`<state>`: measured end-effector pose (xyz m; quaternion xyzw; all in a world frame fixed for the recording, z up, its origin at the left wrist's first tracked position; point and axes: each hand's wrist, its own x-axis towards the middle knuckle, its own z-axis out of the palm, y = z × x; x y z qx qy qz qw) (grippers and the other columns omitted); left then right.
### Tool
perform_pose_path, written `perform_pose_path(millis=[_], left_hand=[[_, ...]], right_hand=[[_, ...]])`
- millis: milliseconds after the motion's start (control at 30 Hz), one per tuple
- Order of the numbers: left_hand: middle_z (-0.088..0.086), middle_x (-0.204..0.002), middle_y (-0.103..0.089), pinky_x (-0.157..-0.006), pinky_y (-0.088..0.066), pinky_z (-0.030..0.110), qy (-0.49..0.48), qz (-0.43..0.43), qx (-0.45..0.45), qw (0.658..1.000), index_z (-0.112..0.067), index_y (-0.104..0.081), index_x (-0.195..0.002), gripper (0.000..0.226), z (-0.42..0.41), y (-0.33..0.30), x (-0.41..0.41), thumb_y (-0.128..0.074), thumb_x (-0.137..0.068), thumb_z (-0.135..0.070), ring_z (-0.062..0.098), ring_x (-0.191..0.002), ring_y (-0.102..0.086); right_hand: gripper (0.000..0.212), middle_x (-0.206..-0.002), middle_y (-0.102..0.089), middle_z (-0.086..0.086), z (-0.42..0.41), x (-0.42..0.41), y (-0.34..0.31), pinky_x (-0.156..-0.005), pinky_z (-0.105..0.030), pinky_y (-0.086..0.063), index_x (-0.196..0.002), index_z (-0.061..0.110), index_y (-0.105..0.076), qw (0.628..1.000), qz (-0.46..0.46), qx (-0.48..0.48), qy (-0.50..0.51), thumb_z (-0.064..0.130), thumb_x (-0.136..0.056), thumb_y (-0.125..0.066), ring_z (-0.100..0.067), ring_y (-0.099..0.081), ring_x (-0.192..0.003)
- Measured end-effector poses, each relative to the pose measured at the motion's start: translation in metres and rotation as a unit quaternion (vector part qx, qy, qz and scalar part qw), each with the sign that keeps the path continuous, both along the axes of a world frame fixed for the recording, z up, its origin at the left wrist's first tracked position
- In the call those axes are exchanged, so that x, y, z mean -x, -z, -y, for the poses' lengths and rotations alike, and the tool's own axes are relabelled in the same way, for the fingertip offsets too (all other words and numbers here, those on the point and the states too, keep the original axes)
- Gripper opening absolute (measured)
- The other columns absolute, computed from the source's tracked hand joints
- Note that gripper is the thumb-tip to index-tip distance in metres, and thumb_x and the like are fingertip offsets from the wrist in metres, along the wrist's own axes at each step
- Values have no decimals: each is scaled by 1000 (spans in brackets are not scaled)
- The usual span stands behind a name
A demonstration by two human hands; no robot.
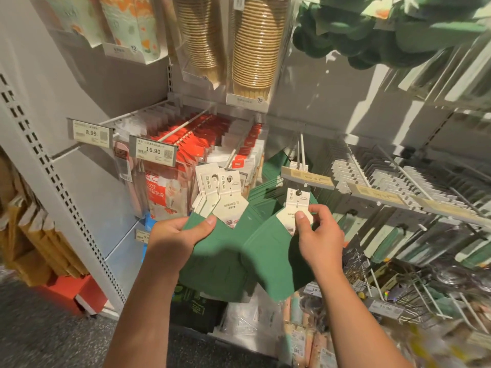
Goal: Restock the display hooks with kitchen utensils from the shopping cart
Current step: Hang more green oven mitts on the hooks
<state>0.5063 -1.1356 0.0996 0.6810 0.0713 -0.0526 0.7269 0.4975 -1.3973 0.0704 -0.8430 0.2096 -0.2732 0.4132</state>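
Grey pegboard shelving (dark speckled floor)

The space directly before the display hook is taken up by the right hand and the green utensil pinched in it, whose white header card is held just under the tilted price tag. To the left, passage is blocked by the stack of green utensils gripped in the left hand and by the red and white packets behind. To the right, crowded rows of hooks with white cards stand close. A narrow gap is left between the two hands.
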Motion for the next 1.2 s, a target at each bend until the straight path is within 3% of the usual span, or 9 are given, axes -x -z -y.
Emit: perform_pose_path(millis=[167,367,500,633,833,933,1000,1100,1200], left_hand=[[16,-82,-79,-84,-58,65,0,-8,-26,1000,-16,-84,-76,15,-4,-1,-6,-82,-87,-26,48,-89,-73],[17,-82,-77,-81,-57,64,-5,-7,-59,998,-15,-82,-75,22,-2,-2,-11,-86,-81,-35,48,-89,-71],[10,-76,-78,-81,-60,58,-8,-25,-65,998,-21,-83,-71,17,-3,-3,-15,-84,-85,-30,41,-85,-75],[15,-83,-79,-85,-59,65,-22,-30,-48,998,-19,-84,-75,18,-10,-4,-15,-90,-74,-37,45,-93,-74],[15,-81,-79,-82,-60,60,-16,-23,-22,999,-17,-84,-73,14,-11,-8,-10,-82,-86,-21,37,-79,-76],[14,-82,-79,-83,-62,56,6,-30,-23,999,-18,-84,-77,12,-12,-8,-8,-81,-87,-21,34,-78,-77],[15,-84,-79,-83,-62,55,17,-34,-14,999,-17,-84,-78,12,-14,-9,-6,-80,-88,-22,35,-79,-77],[18,-88,-79,-80,-63,50,36,-52,-2,998,-12,-84,-82,15,-16,-11,-7,-77,-90,-21,37,-80,-77],[20,-90,-79,-81,-62,50,54,-70,3,996,-10,-84,-82,16,-14,-9,-7,-76,-91,-21,39,-82,-77]], right_hand=[[13,-80,-59,1,6,-18,-3,-66,-33,-30,-103,20,-62,999,-32,7,12,33,-101,-62,-26,-54,-79],[19,-97,-69,-9,15,-52,-9,-71,-35,-42,-110,14,-62,996,-93,8,19,29,-99,-64,-35,-63,-94],[23,-114,-70,-13,24,-64,-11,-84,-41,-53,-117,14,-64,991,-134,1,19,23,-96,-68,-37,-64,-105],[27,-120,-70,-12,27,-67,-13,-91,-45,-55,-123,13,-65,986,-158,45,26,20,-97,-67,-37,-64,-111],[37,-118,-66,-11,21,-64,-11,-84,-40,-52,-120,12,-59,985,-168,22,23,37,-95,-70,-35,-64,-104],[49,-125,-51,-7,11,-41,2,-86,-36,-44,-123,14,-53,992,-100,-20,71,47,-91,-73,-24,-55,-100],[43,-124,-46,-6,2,-18,15,-85,-32,-37,-116,15,-52,994,-34,-37,97,43,-92,-74,-20,-49,-100],[32,-109,-55,-5,-9,3,31,-78,-29,-38,-105,15,-53,994,-6,-79,69,36,-92,-74,-19,-55,-86],[22,-84,-59,-2,-21,3,26,-66,-19,-44,-98,11,-60,988,37,-150,0,27,-93,-74,-5,-52,-65]])
